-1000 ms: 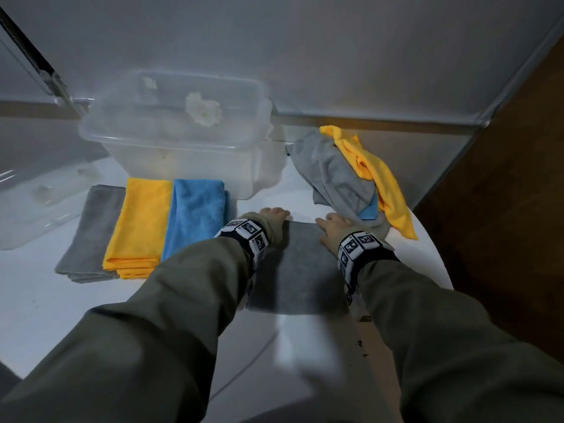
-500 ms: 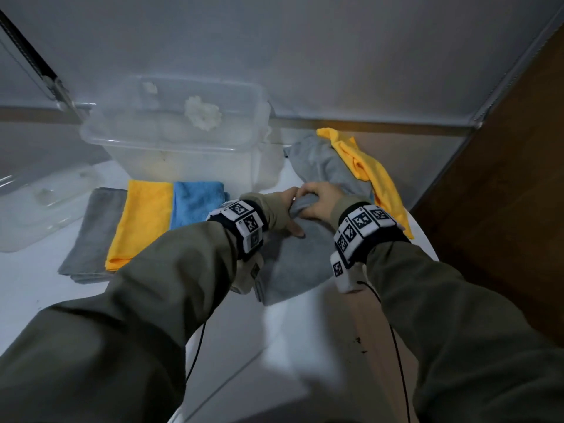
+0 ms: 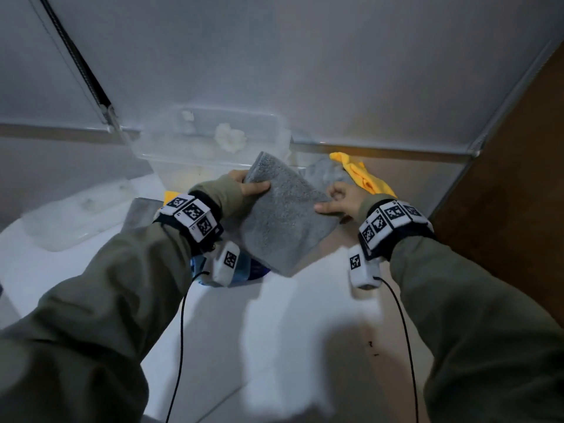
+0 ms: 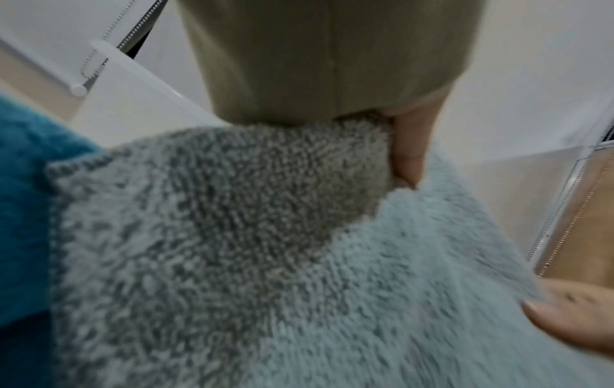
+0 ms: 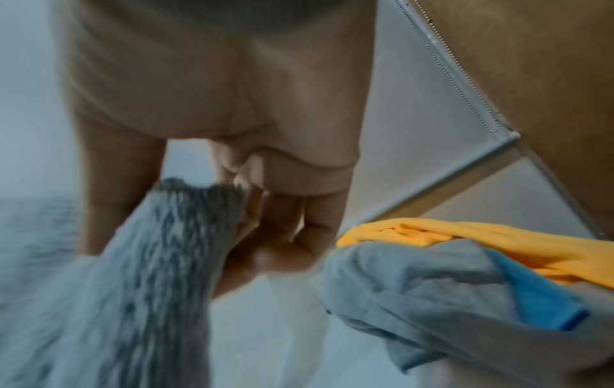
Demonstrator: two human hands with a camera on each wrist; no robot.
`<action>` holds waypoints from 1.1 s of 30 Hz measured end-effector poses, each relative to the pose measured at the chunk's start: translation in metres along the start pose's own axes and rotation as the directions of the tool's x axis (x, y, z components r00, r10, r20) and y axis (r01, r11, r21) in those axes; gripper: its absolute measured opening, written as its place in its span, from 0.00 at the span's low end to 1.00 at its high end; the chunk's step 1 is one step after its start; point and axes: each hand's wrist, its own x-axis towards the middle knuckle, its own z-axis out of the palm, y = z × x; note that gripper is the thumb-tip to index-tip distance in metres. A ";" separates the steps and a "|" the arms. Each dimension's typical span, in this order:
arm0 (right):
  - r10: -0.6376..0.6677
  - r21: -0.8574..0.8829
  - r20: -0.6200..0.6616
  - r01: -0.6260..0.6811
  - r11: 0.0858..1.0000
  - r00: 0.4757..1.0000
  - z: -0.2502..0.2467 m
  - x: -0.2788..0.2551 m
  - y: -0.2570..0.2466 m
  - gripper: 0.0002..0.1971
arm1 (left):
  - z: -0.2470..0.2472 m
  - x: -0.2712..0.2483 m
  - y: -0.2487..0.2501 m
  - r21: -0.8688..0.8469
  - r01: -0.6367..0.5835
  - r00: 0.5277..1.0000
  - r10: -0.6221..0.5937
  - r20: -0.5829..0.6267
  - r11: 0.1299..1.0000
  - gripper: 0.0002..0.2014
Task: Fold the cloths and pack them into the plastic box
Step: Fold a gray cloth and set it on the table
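Note:
A folded grey cloth (image 3: 282, 215) hangs in the air above the white table, held by both hands. My left hand (image 3: 248, 186) grips its upper left edge, thumb on top. My right hand (image 3: 341, 198) pinches its right edge. In the left wrist view the grey cloth (image 4: 232, 249) fills the frame under my thumb. In the right wrist view my fingers pinch the grey cloth (image 5: 159, 249) at its top. The clear plastic box (image 3: 213, 138) stands behind the cloth, against the wall. Folded cloths lie below my left forearm, mostly hidden: a grey one (image 3: 142, 207) and a blue one (image 3: 244, 268).
A loose heap of unfolded cloths, grey (image 3: 325, 174) and yellow (image 3: 361, 175), lies at the right behind my right hand; the right wrist view shows the heap (image 5: 448, 275) with a blue piece in it. The box lid (image 3: 76, 213) lies at the left. The table edge runs along the right.
Both hands lifted the grey cloth off the table and raised it toward the box. The head view has tilted up, so the folded stack is now largely hidden under my left arm.

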 end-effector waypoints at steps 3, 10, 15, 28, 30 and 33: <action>0.054 0.098 -0.122 -0.042 0.994 0.991 0.012 0.001 -0.030 0.15 | -0.004 -0.004 -0.007 -0.036 -0.047 0.991 0.042 -0.130 0.998 0.18; 0.050 0.587 -0.075 0.003 0.810 0.996 0.056 -0.005 -0.106 0.08 | -0.001 -0.030 -0.015 -0.013 -0.248 0.901 0.225 -0.372 0.969 0.17; 0.014 0.806 -0.044 0.028 0.592 0.999 0.087 -0.012 -0.141 0.17 | -0.017 -0.031 -0.037 -0.395 -0.327 0.936 0.238 -0.258 0.859 0.47; -0.278 0.253 0.027 0.262 0.931 0.960 0.171 0.004 -0.146 0.56 | -0.120 -0.031 -0.048 -0.702 -0.341 0.933 0.135 -0.333 0.625 0.29; -0.283 0.223 0.058 0.264 0.938 0.957 0.185 0.011 -0.148 0.54 | -0.137 -0.030 -0.057 -0.736 -0.329 0.937 0.104 -0.335 0.592 0.27; -0.269 0.157 0.077 0.255 0.954 0.960 0.201 0.019 -0.154 0.51 | -0.163 -0.023 -0.075 -0.794 -0.221 0.968 0.027 -0.250 0.567 0.38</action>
